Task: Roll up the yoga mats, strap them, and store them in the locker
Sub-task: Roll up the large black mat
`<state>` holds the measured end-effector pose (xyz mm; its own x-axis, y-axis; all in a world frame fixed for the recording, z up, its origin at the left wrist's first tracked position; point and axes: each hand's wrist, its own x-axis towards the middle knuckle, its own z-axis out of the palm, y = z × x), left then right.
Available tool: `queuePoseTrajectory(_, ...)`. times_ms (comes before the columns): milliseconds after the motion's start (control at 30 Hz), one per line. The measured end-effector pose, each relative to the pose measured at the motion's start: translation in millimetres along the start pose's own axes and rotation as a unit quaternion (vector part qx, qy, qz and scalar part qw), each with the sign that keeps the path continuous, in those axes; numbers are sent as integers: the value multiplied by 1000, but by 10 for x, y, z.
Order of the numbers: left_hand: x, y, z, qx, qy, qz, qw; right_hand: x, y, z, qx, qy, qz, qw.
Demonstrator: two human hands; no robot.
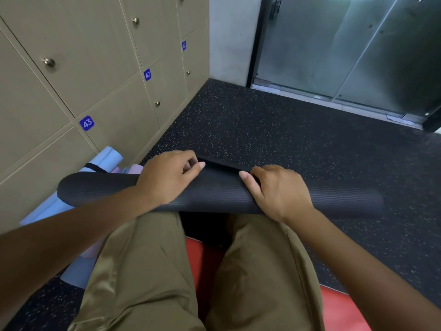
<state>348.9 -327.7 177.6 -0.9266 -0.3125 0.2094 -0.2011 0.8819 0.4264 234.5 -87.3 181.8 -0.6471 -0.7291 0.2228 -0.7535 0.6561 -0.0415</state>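
A rolled black yoga mat (214,194) with a wavy ribbed surface lies crosswise on the speckled floor just beyond my knees. My left hand (167,177) rests on top of the roll left of its middle, fingers curled over the far side. My right hand (276,189) grips the roll right of the middle, thumb pointing left. A thin flat edge of the mat (222,164) shows between the two hands. To the left, against the lockers, lie a rolled light blue mat (102,158) with a black strap (94,167) round it and a pink mat (133,168).
Beige lockers (71,68) numbered 41, 42 and 43 line the left wall, doors closed. A glass sliding door (346,48) stands at the back right. Black speckled floor (274,130) stretches ahead. I sit on a red cushion (338,304).
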Motion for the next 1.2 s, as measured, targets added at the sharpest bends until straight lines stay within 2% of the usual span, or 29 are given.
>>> queuePoseTrajectory(133, -219, 1, 141, 147, 75, 111, 980, 273, 45, -69, 44, -137, 13, 989)
queuePoseTrajectory(233, -299, -22, 233, 223, 65, 131, 964, 428, 97, -71, 69, -213, 21, 974)
queuePoseTrajectory(333, -200, -16, 212, 250, 43, 125, 959, 533, 133, -67, 89, -267, 47, 958)
queuePoseTrajectory(400, -101, -8, 184, 243, 12, 113, 963, 560, 142, -54, 91, -247, 61, 963)
queuePoseTrajectory(567, 141, -53, 157, 194, -77, 90, 974, 402, 162, -14, 41, -51, 22, 998)
queuePoseTrajectory(700, 327, -5, 90, 171, -165, 51, 970, 218, 188, 103, -20, 10, 2, 1000)
queuePoseTrajectory(867, 514, -35, 49, 77, -268, -10, 960, 326, 181, 222, -42, 19, 14, 999)
queuePoseTrajectory(967, 627, -101, 51, 50, -301, -30, 952, 495, 184, 192, -35, -26, 13, 999)
queuePoseTrajectory(1067, 635, -182, 59, 50, -269, -20, 962, 610, 209, 171, -23, -77, 5, 997)
queuePoseTrajectory(1200, 448, -315, 21, 100, -217, 66, 969, 777, 303, 173, 17, -154, 27, 988)
